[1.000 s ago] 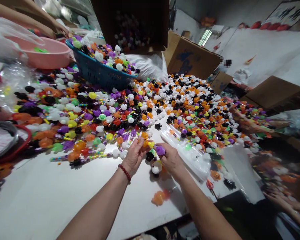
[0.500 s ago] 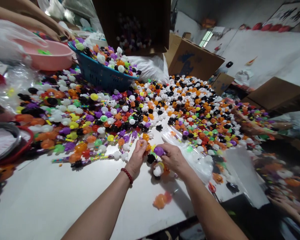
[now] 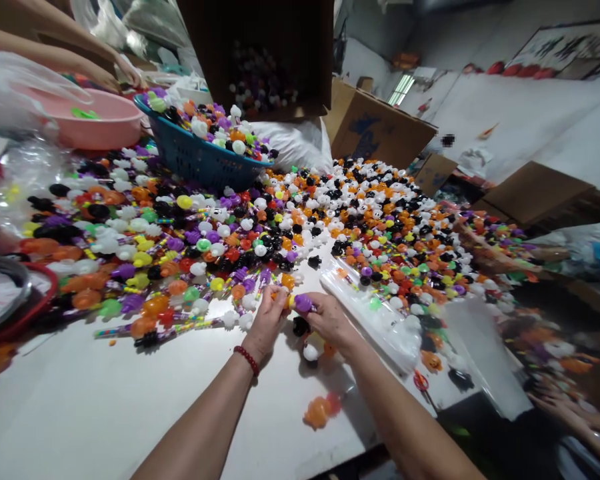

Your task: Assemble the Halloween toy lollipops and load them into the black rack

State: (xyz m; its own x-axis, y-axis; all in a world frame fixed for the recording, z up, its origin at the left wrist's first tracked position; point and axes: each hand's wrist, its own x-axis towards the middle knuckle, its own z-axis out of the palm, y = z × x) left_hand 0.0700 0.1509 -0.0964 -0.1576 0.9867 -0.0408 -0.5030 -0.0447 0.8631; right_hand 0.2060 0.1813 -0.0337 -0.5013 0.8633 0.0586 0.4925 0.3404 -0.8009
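Observation:
My left hand (image 3: pixel 266 321), with a red bead bracelet (image 3: pixel 248 359) at the wrist, is closed in a pinch on a small orange plastic piece, mostly hidden by the fingers. Facing it, my right hand (image 3: pixel 331 323) grips a purple ribbed plastic topper (image 3: pixel 304 303). A bit of yellow shows between the two pieces; whether they are joined I cannot tell. Just under my right hand lie a black topper (image 3: pixel 301 326) and a white-and-black one (image 3: pixel 311 351). Closer to the table's front edge rests an orange topper (image 3: pixel 318 413).
Heaped colourful toppers (image 3: pixel 375 200) cover the back of the white table (image 3: pixel 105 407). A blue basket (image 3: pixel 200 157) brims with more, beside a pink basin (image 3: pixel 105 120). Clear plastic bags (image 3: pixel 380 327) and red-handled scissors (image 3: pixel 421 381) lie right. Another person's hands (image 3: pixel 125 70) are at upper left.
My right hand has brought the purple topper left, up against the piece at my left fingertips. The whole view has shifted slightly.

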